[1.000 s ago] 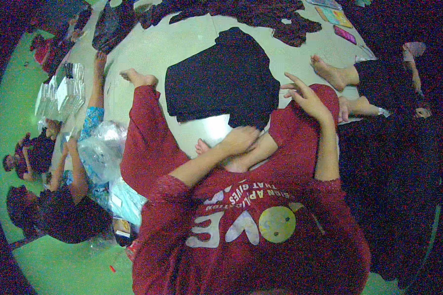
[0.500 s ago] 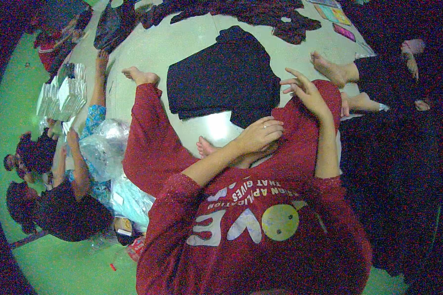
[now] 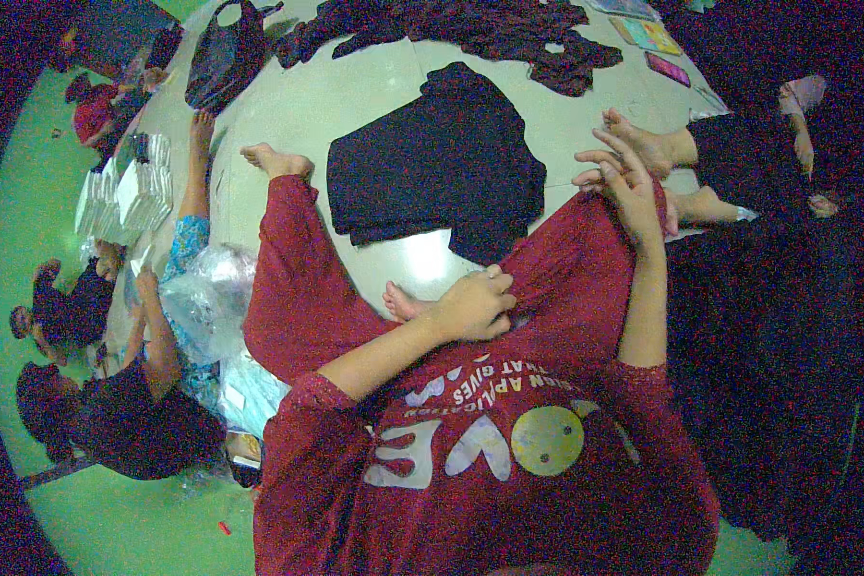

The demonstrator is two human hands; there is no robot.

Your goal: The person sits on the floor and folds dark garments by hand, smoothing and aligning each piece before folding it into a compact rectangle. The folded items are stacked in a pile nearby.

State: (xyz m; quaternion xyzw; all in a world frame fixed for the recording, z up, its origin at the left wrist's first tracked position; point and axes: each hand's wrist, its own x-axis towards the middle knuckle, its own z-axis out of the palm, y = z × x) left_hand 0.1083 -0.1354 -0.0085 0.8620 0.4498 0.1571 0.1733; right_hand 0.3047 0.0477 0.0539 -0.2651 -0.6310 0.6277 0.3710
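Observation:
My left hand [image 3: 475, 305] is over my lap with its fingers curled in, against the red cloth of my trousers [image 3: 566, 259]. Whatever its fingertips hold, if anything, is hidden. At my raised right knee is my right hand [image 3: 628, 187], fingers spread and stretched out, with nothing visible in them. In front of me, between my legs, a folded stack of black cloth [image 3: 432, 163] lies on the pale floor [image 3: 374, 86]. Its near edge is close to my left hand, but neither hand touches it.
Dark crumpled garments [image 3: 470, 29] lie along the far side, with a black bag [image 3: 226, 58] left of them. White packets [image 3: 130, 197] and clear plastic wrap [image 3: 211, 288] are at left, near seated people. Another person's feet [image 3: 643, 144] are close to my right knee.
My left hand has moved left and nearer to me, its fingers curling in. My right hand has shifted slightly right onto the knee. The black cloth stays on the floor.

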